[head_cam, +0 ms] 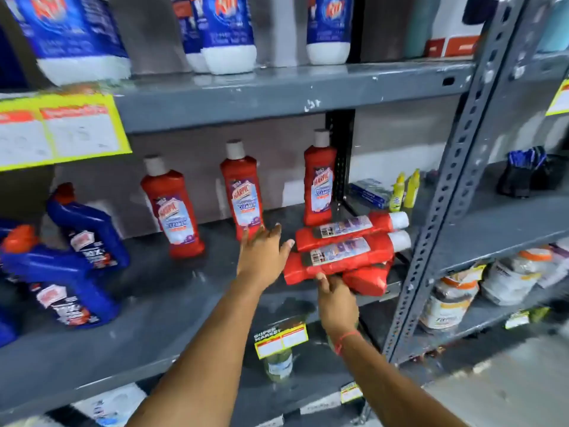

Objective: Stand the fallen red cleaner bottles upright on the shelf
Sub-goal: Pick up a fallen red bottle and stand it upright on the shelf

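At shelf (191,291) right end | right hand (337,303) grip holds lowest fallen Harpic bottle (368,280); left hand (261,254) grip wide | risk: stacked bottles (348,241) roll off.

Two blue angled-neck plastic bottles with orange caps (87,229) lean near the shelf's left edge; two small yellow plastic bottles (405,189) stand by a flat blue-and-white box (368,192) at its back right corner, under white blue-labelled bottles (229,32)
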The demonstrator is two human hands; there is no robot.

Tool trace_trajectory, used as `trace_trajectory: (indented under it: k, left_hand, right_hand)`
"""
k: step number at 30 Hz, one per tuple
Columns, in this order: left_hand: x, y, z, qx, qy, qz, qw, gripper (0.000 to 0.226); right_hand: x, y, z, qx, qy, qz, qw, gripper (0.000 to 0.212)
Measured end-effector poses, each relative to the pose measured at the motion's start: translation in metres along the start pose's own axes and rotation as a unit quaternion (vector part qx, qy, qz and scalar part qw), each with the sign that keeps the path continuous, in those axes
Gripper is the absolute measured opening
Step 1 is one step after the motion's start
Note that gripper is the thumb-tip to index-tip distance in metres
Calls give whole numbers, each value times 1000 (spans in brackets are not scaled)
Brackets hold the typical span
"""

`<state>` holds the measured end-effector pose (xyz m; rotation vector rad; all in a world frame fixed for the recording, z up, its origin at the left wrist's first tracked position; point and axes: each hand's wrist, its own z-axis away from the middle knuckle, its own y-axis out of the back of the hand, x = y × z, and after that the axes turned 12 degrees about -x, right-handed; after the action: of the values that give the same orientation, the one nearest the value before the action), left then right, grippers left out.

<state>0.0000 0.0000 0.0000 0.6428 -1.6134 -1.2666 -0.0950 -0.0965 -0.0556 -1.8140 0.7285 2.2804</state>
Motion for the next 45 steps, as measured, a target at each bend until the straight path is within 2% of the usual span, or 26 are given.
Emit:
trace_trajectory:
  k: [2,3,4,6,9,11,16,20,25,30,34,38,42,45]
  left_hand:
    - [-5,-8,-21,-54,-1,94,994,37]
    - [-8,-11,-31,-93,-1,148,985,22]
    - [-12,-13,-41,-138,-4,161,977,17]
    - [-16,-16,-58,-224,-8,154,962,30]
    - [-22,-12,-72,-331,-11,194,923,16]
    - [-27,-7,-81,-378,-6,222,899,17]
    - [-28,-7,-98,-450,3,222,865,5]
    - [-32,-9,-104,-478,-16,222,850,12]
    - [-36,-9,-97,-469,-32,248,847,20]
    - [-44,-5,-79,-455,-64,293,839,41]
    - [-58,0,-56,-370,-60,324,869,52]
    - [-82,1,-30,-285,-47,350,891,48]
    - [-110,4,-6,-213,-29,371,904,37]
    - [-135,5,16,-148,21,394,907,44]
  right_hand:
    - [5,-8,-14,-22,-49,-78,996,34]
    - [8,-12,-21,-28,-58,-131,989,34]
    - [8,-15,-26,-31,-75,-177,981,37]
    - [7,-16,-37,-32,-104,-276,955,38]
    - [2,-15,-46,-54,-131,-372,917,22]
    - [3,-19,-52,-48,-136,-411,900,10]
    - [1,-33,-58,-3,-127,-445,886,19]
    - [-1,-34,-54,4,-112,-438,892,16]
    - [2,-34,-45,-13,-56,-439,897,27]
    - [7,-41,-38,16,-22,-316,948,31]
    - [1,-43,-31,-19,34,-217,975,34]
    - [-9,-47,-26,-69,79,-95,990,39]
    - [-17,-64,-28,-129,93,-19,987,43]
    - [-28,-84,-29,-193,112,29,974,43]
